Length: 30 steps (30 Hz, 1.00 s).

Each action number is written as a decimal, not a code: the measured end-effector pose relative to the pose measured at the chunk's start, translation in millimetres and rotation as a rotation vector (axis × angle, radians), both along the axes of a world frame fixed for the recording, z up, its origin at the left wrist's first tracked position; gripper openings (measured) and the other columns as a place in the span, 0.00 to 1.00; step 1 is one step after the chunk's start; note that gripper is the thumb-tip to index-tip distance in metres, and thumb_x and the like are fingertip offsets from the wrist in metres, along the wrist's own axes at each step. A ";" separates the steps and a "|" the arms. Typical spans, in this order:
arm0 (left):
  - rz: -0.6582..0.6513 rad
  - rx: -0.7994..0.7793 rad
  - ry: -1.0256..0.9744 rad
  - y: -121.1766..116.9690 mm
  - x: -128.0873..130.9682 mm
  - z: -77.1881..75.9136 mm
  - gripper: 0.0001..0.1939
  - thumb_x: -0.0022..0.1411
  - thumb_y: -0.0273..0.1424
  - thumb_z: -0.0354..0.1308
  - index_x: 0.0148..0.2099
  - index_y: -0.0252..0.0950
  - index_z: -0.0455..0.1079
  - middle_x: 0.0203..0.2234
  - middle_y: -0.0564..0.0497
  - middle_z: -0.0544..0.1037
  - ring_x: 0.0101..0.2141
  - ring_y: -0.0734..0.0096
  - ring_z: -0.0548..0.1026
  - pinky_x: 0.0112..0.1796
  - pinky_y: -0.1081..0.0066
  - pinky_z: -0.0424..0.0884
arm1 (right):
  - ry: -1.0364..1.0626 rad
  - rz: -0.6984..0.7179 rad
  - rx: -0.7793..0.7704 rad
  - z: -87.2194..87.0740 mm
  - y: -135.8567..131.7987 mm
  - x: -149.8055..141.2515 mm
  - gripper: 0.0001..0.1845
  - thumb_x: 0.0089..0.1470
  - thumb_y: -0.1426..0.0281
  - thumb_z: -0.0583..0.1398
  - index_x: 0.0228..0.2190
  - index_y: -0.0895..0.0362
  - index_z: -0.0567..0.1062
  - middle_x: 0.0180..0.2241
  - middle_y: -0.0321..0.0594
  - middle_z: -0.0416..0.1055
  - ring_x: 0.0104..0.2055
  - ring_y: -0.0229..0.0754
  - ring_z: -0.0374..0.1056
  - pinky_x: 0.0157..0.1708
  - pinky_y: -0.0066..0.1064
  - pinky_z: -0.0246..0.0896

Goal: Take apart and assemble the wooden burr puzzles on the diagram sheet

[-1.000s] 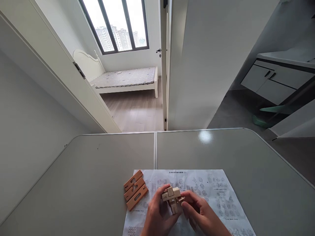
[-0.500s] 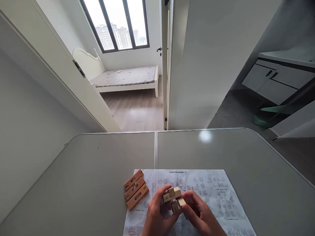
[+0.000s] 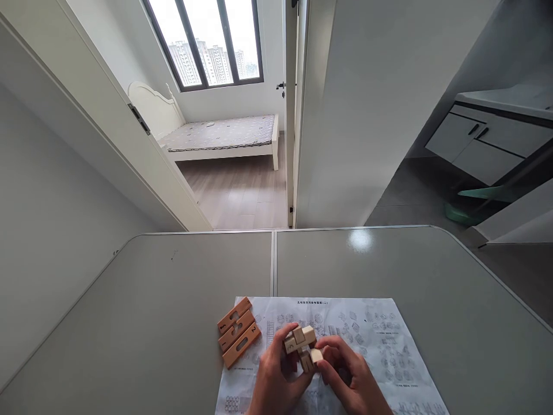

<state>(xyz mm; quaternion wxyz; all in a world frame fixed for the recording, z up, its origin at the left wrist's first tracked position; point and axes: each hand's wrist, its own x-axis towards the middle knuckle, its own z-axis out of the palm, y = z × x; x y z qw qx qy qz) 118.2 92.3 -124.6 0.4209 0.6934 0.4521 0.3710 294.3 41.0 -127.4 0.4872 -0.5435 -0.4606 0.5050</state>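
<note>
My left hand is closed around a partly joined wooden burr puzzle made of pale notched blocks. On the right side of the cluster, my right hand pinches a pale wooden block between thumb and forefinger. That block touches or nearly touches the other pieces; how far it fits in cannot be made out. Beneath both hands lies a printed instruction sheet with small diagrams. Three reddish-brown slotted wooden pieces, marked with numbers, rest side by side at the sheet's left edge.
The grey table has a seam running down its middle. Beyond its far edge, a doorway opens onto a bed under a window. A white cabinet stands at the far right.
The block in my right hand has turned and shifted slightly left, closer against the cluster. My left hand has tilted the cluster a little. The brown pieces and sheet stay put.
</note>
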 end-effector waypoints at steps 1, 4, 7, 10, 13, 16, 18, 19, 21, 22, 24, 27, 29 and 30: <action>0.003 0.007 0.016 -0.3 0.0 -0.9 0.29 0.60 0.34 0.70 0.62 0.45 0.67 0.38 0.52 0.86 0.29 0.70 0.83 0.30 0.76 0.81 | 0.008 0.004 -0.006 1.1 0.0 -0.2 0.21 0.66 0.48 0.61 0.42 0.52 0.76 0.23 0.30 0.59 0.26 0.41 0.57 0.29 0.32 0.52; -0.012 0.037 0.067 -0.4 -0.9 0.2 0.28 0.61 0.33 0.69 0.63 0.45 0.68 0.41 0.51 0.86 0.30 0.70 0.83 0.31 0.75 0.82 | 0.043 0.004 -0.020 5.1 0.1 -0.1 0.23 0.65 0.45 0.60 0.42 0.52 0.76 0.22 0.30 0.60 0.25 0.42 0.58 0.28 0.31 0.52; -0.057 0.087 0.113 0.4 -3.0 5.2 0.29 0.62 0.29 0.68 0.63 0.46 0.68 0.44 0.49 0.85 0.33 0.68 0.84 0.34 0.75 0.82 | 0.076 0.009 -0.035 8.5 0.3 1.2 0.24 0.66 0.44 0.59 0.42 0.53 0.75 0.21 0.30 0.61 0.25 0.41 0.59 0.28 0.31 0.53; -0.086 0.137 0.152 1.3 -4.6 8.8 0.30 0.62 0.26 0.67 0.65 0.47 0.67 0.44 0.50 0.84 0.36 0.67 0.84 0.38 0.73 0.82 | 0.088 0.027 -0.052 10.2 0.9 3.0 0.24 0.67 0.45 0.59 0.42 0.54 0.75 0.21 0.29 0.60 0.24 0.40 0.58 0.28 0.31 0.53; -0.089 0.188 0.138 1.6 -4.8 7.6 0.31 0.63 0.26 0.66 0.66 0.48 0.66 0.44 0.50 0.84 0.38 0.65 0.84 0.40 0.72 0.82 | 0.097 0.037 -0.049 10.7 1.5 4.2 0.24 0.67 0.46 0.59 0.42 0.54 0.75 0.22 0.29 0.59 0.24 0.38 0.58 0.27 0.31 0.53; -0.103 0.190 0.133 1.4 -4.8 3.0 0.31 0.63 0.26 0.66 0.66 0.47 0.65 0.44 0.48 0.84 0.39 0.64 0.84 0.41 0.70 0.82 | 0.121 0.048 -0.052 11.1 1.8 4.5 0.24 0.68 0.46 0.58 0.42 0.55 0.74 0.21 0.28 0.60 0.23 0.37 0.57 0.25 0.30 0.51; -0.114 0.173 0.147 0.6 -5.1 -1.0 0.32 0.62 0.26 0.66 0.66 0.47 0.65 0.45 0.48 0.83 0.40 0.63 0.84 0.43 0.68 0.82 | 0.146 0.049 -0.060 11.5 2.0 4.3 0.24 0.69 0.46 0.58 0.42 0.55 0.73 0.21 0.27 0.60 0.21 0.36 0.55 0.24 0.30 0.49; -0.113 0.165 0.151 0.1 -5.3 -3.2 0.32 0.62 0.25 0.66 0.66 0.47 0.65 0.45 0.48 0.83 0.40 0.63 0.84 0.44 0.67 0.83 | 0.159 0.047 -0.066 11.8 2.1 4.1 0.25 0.69 0.46 0.57 0.42 0.56 0.73 0.20 0.27 0.59 0.20 0.35 0.54 0.24 0.30 0.48; -0.104 0.155 0.150 -1.2 -5.4 -7.2 0.33 0.61 0.25 0.66 0.66 0.47 0.64 0.46 0.48 0.83 0.42 0.62 0.84 0.46 0.65 0.82 | 0.191 0.046 -0.074 12.1 2.6 4.0 0.25 0.69 0.45 0.57 0.42 0.56 0.72 0.20 0.26 0.58 0.19 0.33 0.51 0.23 0.29 0.46; -0.101 0.152 0.147 -1.8 -5.3 -8.8 0.33 0.61 0.25 0.66 0.66 0.47 0.64 0.46 0.48 0.83 0.42 0.62 0.84 0.46 0.65 0.82 | 0.210 0.048 -0.077 12.2 3.0 4.0 0.25 0.69 0.45 0.57 0.42 0.56 0.72 0.20 0.25 0.58 0.19 0.33 0.50 0.23 0.29 0.45; -0.081 0.161 0.137 -2.5 -4.8 -9.9 0.33 0.60 0.25 0.67 0.65 0.47 0.65 0.45 0.48 0.83 0.41 0.62 0.84 0.45 0.65 0.82 | 0.251 0.060 -0.085 12.4 3.7 4.4 0.26 0.68 0.45 0.57 0.42 0.56 0.71 0.20 0.25 0.58 0.18 0.32 0.49 0.23 0.29 0.44; -0.044 0.180 0.118 -1.9 -3.8 -5.4 0.30 0.59 0.26 0.67 0.63 0.46 0.69 0.48 0.46 0.81 0.43 0.60 0.84 0.43 0.66 0.83 | 0.287 0.073 -0.098 13.1 4.2 5.5 0.26 0.67 0.44 0.58 0.41 0.56 0.71 0.20 0.25 0.58 0.18 0.32 0.49 0.22 0.29 0.43; -0.062 0.142 0.085 -0.6 -3.5 -0.3 0.30 0.57 0.27 0.69 0.61 0.45 0.69 0.53 0.43 0.79 0.45 0.59 0.83 0.41 0.67 0.83 | 0.289 0.076 -0.101 13.8 4.0 5.8 0.27 0.67 0.43 0.58 0.41 0.56 0.71 0.19 0.24 0.58 0.17 0.32 0.50 0.23 0.29 0.43; -0.088 0.090 0.059 -0.1 -3.5 2.1 0.30 0.57 0.27 0.70 0.61 0.45 0.69 0.53 0.44 0.80 0.44 0.60 0.84 0.40 0.68 0.83 | 0.289 0.074 -0.102 14.2 3.7 5.7 0.27 0.67 0.43 0.59 0.41 0.56 0.72 0.19 0.24 0.58 0.18 0.32 0.50 0.23 0.29 0.44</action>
